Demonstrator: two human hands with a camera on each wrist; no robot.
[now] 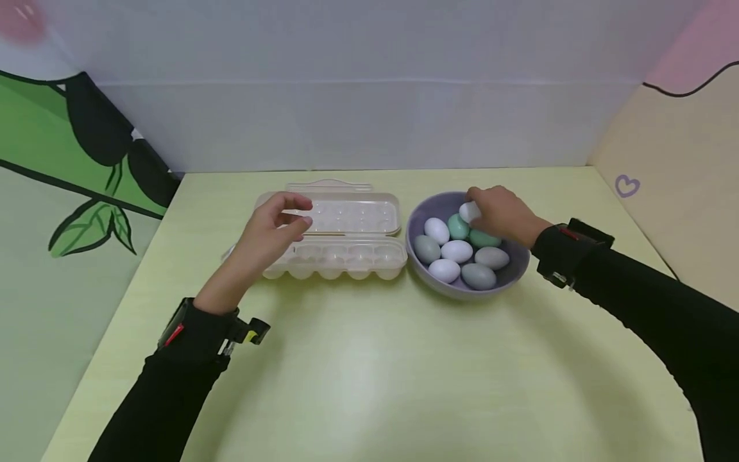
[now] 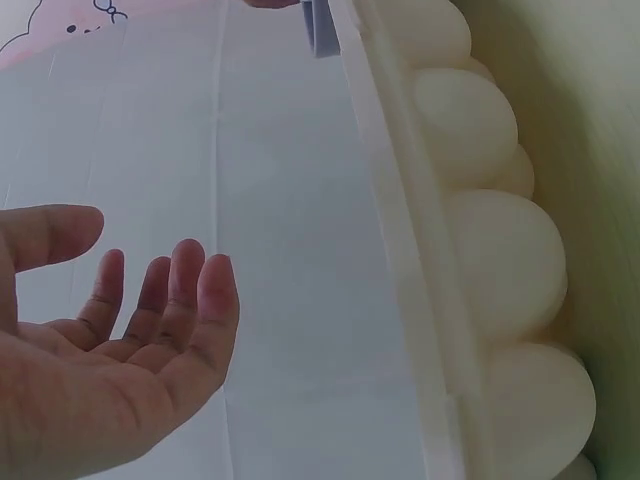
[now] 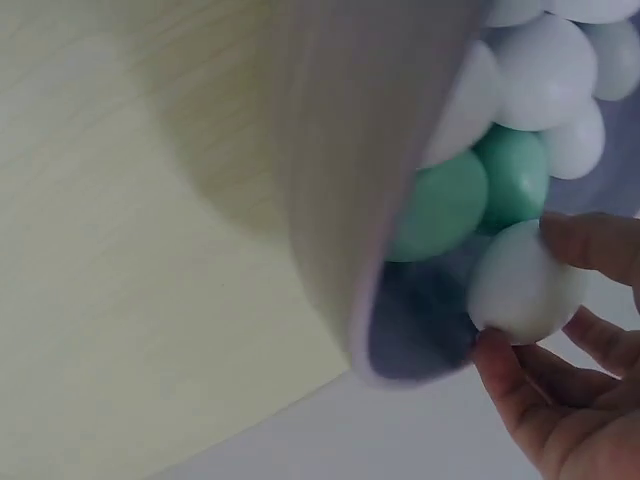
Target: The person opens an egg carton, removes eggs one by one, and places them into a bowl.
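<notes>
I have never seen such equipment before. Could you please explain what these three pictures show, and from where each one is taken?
There is no robot here: a person works bare-handed. The widest picture comes from a camera on the head, looking forward and down. The other two come from wrist cameras: one shows the left hand, the other the right hand.

On the pale table lies an open plastic egg carton. To its right stands a purple-grey bowl containing white, green and grey eggs. The right hand pinches a white egg at the bowl. The left hand, near the carton, holds nothing.
</notes>
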